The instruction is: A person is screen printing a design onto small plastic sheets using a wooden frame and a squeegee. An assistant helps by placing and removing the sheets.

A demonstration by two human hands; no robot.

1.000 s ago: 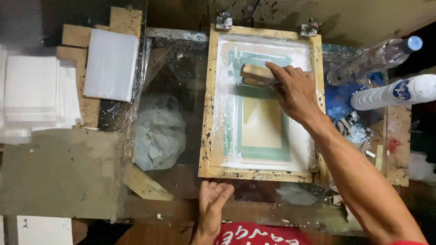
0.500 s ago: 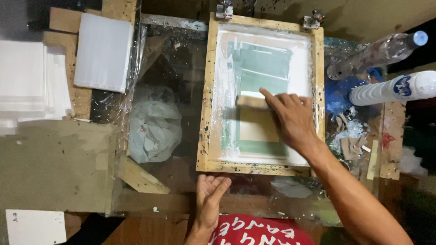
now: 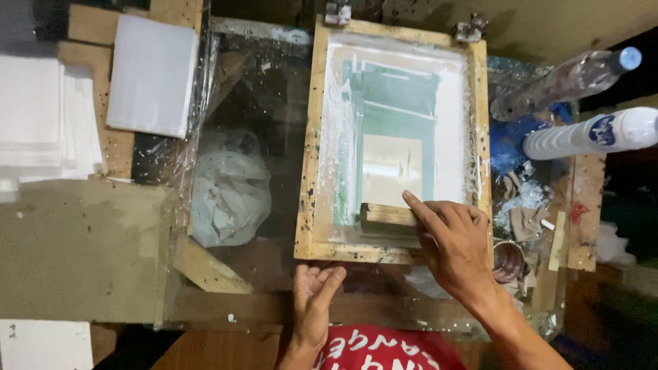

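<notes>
Screen frame: wooden printing frame (image 3: 310, 137) lies flat on the bench, its long axis running from 12 to 6 o'clock, hinged by two metal clamps (image 3: 338, 12) at its 12 o'clock end.
Mesh: coated with white ink (image 3: 454, 116) around a taped green rectangle.
Squeegee: wooden block (image 3: 386, 215) rests on the mesh near the frame's 6 o'clock rail, long axis crosswise, 9 to 3 o'clock.
Right hand: right hand (image 3: 456, 243) closed over the squeegee's 3 o'clock end, index finger stretched along its top edge; this is the nearer hand, touching the block.
Left hand: left hand (image 3: 314, 296) open and flat, fingers together, holding nothing, fingertips touching or just short of the frame's 6 o'clock rail; cannot tell which.
Bearing: squeegee lies at about 1 o'clock from the left hand, apart from it.
Surroundings: crumpled plastic bag (image 3: 229, 192) just beside the frame at 9 o'clock; stack of white sheets (image 3: 152, 74) at 10 o'clock; two plastic bottles (image 3: 589, 133) at 3 o'clock; small tin (image 3: 506, 260) near the right wrist.
</notes>
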